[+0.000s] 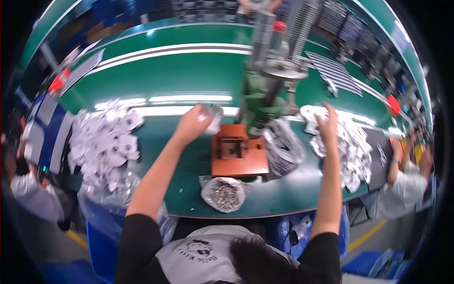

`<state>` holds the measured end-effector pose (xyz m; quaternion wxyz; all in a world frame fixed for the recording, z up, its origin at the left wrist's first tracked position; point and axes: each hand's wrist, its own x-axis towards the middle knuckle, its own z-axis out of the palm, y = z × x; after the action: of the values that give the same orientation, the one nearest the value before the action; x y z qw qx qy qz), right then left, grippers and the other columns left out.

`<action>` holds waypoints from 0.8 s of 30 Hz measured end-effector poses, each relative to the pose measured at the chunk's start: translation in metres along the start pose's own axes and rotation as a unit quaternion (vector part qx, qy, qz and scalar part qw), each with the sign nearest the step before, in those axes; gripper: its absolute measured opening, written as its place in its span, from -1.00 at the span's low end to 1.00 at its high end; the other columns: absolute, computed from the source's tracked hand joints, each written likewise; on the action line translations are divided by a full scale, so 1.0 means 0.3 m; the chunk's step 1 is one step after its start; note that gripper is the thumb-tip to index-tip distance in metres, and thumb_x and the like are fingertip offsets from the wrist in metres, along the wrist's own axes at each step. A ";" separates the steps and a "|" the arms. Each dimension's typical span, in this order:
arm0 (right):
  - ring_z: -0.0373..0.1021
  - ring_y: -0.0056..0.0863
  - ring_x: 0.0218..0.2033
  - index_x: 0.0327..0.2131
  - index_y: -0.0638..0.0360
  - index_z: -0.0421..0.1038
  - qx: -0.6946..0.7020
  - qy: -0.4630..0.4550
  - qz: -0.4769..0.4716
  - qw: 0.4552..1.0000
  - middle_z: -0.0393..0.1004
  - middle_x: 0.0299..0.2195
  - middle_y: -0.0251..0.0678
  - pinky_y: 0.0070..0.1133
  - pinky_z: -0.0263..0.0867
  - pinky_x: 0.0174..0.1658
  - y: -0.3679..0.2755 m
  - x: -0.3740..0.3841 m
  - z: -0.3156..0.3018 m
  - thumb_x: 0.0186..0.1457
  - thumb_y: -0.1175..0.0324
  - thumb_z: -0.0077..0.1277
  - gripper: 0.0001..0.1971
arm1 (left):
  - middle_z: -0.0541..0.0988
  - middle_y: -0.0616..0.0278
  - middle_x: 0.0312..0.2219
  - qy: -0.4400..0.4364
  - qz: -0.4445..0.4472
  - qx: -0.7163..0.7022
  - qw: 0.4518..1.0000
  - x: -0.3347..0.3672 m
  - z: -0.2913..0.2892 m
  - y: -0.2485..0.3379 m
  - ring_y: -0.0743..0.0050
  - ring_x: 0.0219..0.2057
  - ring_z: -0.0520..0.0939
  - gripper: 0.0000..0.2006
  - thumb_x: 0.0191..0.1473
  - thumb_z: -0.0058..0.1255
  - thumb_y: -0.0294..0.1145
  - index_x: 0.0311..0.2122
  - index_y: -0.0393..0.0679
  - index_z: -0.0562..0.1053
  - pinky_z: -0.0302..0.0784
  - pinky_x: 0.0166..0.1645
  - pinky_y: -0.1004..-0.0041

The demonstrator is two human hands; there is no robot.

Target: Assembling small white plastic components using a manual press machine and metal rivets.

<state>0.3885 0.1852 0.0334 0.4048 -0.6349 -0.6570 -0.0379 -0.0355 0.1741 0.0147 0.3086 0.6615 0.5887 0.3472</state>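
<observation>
My left hand (195, 122) is closed on a small white piece (214, 126), blurred by motion, just left of the press. Beside it on the bench is an orange base block (240, 165) with a dark metal fixture (231, 148) on top. The green bench press (261, 106) rises behind this block. Over on the right, my right hand (328, 127) is open with its fingers apart, above the near-left side of a heap of white flat pieces (350, 156). A bag of small metal parts (224, 195) lies in front of the orange block.
Another heap of white pieces (106, 142) covers the left of the green table (189, 194). A clear plastic bag (286, 146) lies right of the block. Blue bins (101, 251) stand below the table edge. Co-workers sit at far left and right (404, 189).
</observation>
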 end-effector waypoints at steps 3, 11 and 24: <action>0.30 -0.03 -0.05 -0.01 0.15 0.31 -0.337 -0.064 0.044 0.938 0.36 -0.07 0.01 -0.28 0.22 0.01 0.417 -0.070 -0.076 -0.10 0.54 -0.13 -0.52 | 0.54 0.10 -0.24 0.071 0.062 -0.157 0.983 0.199 0.179 -0.171 0.32 -0.18 0.55 -0.62 0.05 0.02 -0.26 -0.04 -0.17 0.34 0.44 -0.08 0.37; 0.32 0.00 -0.07 0.19 -0.15 0.05 -0.356 -0.120 0.178 0.910 0.33 -0.04 -0.06 -0.25 0.27 -0.06 0.572 -0.048 -0.080 -0.02 0.47 -0.15 -0.37 | 0.49 -0.17 -0.17 0.044 0.030 0.098 0.994 -0.011 -0.088 -0.126 -0.11 -0.10 0.49 -0.35 -0.04 0.02 -0.05 0.13 -0.11 0.18 0.38 -0.01 0.22; 0.37 -0.30 -0.32 -0.06 0.22 0.21 -0.202 0.089 0.017 0.975 0.40 -0.34 -0.14 -0.47 0.28 -0.21 0.550 -0.015 -0.176 -0.07 0.44 0.03 -0.56 | 0.49 -0.03 -0.32 0.235 -0.153 0.394 0.875 -0.270 -0.483 -0.545 0.03 -0.23 0.53 -0.59 -0.11 0.17 -0.17 -0.24 -0.20 0.32 0.46 -0.22 0.25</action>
<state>0.5561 0.1833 -0.0105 0.3259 -0.7086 -0.5861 -0.2195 -0.2524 0.1125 -0.0441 -0.0755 0.5291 0.8258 0.1801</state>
